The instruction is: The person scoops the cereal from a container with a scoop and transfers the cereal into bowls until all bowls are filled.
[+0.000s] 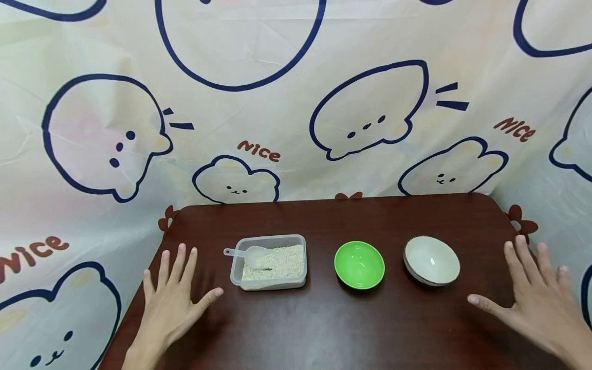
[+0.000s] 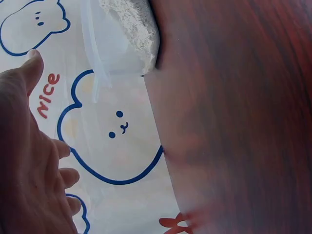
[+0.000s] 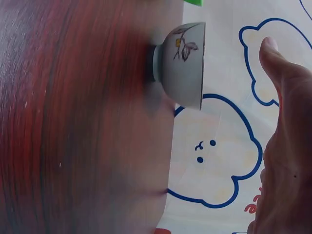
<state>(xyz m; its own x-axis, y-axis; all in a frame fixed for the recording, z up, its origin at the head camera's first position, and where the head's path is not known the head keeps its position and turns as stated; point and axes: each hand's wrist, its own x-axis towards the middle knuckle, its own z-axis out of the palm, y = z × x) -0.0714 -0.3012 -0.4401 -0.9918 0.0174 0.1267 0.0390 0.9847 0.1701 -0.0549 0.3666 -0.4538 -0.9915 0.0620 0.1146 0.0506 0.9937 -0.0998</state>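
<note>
My left hand (image 1: 172,298) is spread with straight fingers over the left side of the table, holding nothing. Right of it sits a clear plastic tub (image 1: 235,275) of pale, grainy flakes (image 1: 284,263). A translucent scoop (image 1: 255,254) lies on the flakes, its handle over the tub's left rim. A green bowl (image 1: 359,265) stands upright mid-table. Beside it on the right is a white bowl (image 1: 432,260), whose outer wall carries a floral print in the right wrist view. Past that bowl my right hand (image 1: 538,293) is likewise spread and holds nothing.
The dark brown wooden table (image 1: 319,329) has rounded far corners. A pale cloth (image 1: 287,128) printed with blue-outlined cartoon animals hangs behind the table and along both sides.
</note>
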